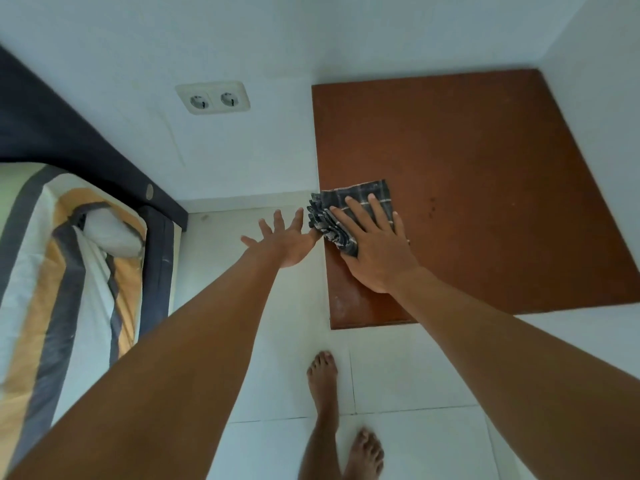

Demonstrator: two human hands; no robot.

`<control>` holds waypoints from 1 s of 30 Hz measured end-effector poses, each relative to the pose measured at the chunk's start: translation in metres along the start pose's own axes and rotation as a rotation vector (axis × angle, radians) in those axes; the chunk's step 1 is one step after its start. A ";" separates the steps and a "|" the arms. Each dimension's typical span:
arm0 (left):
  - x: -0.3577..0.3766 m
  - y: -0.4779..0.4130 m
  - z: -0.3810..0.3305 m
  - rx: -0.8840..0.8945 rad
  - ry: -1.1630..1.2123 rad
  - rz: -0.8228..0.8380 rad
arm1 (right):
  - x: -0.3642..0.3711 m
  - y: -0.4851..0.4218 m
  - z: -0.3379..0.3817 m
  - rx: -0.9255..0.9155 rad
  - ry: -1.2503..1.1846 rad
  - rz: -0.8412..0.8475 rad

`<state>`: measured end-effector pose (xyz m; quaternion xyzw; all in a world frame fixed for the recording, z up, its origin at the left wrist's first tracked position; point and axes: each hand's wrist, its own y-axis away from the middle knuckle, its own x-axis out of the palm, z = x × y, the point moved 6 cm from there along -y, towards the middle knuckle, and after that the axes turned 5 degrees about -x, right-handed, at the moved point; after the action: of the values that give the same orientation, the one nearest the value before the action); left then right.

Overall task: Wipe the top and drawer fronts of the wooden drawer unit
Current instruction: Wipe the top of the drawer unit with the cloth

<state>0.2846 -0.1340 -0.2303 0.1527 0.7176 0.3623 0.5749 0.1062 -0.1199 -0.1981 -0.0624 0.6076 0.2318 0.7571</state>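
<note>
2 hands out: right hand (374,251) flat, fingers spread, pressing folded checked cloth (343,211) on wooden top (485,174) near left edge; left hand (284,240) splayed, empty; drawer fronts hidden

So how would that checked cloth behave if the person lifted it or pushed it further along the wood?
The cloth would probably hang limp: its edge lies in bunched folds. It looks thin, so likely light. Under the flat right hand it should slide across the smooth top, perhaps bunching more.
</note>
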 end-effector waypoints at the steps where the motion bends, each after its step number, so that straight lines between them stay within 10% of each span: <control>1: 0.005 0.005 0.003 -0.003 -0.015 0.001 | 0.003 0.011 0.003 -0.002 0.000 0.001; 19: 0.061 0.077 -0.001 0.015 0.075 -0.020 | 0.036 0.196 0.047 -0.332 -0.005 0.134; 23: 0.062 0.082 0.003 -0.037 0.058 -0.033 | 0.076 0.261 0.023 -0.124 -0.180 0.475; 30: 0.057 0.078 0.003 -0.081 -0.020 -0.027 | 0.030 0.241 -0.005 -0.013 -0.287 0.262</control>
<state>0.2554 -0.0426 -0.2167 0.1228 0.6986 0.3817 0.5926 0.0036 0.0999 -0.1827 0.0463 0.4947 0.3388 0.7990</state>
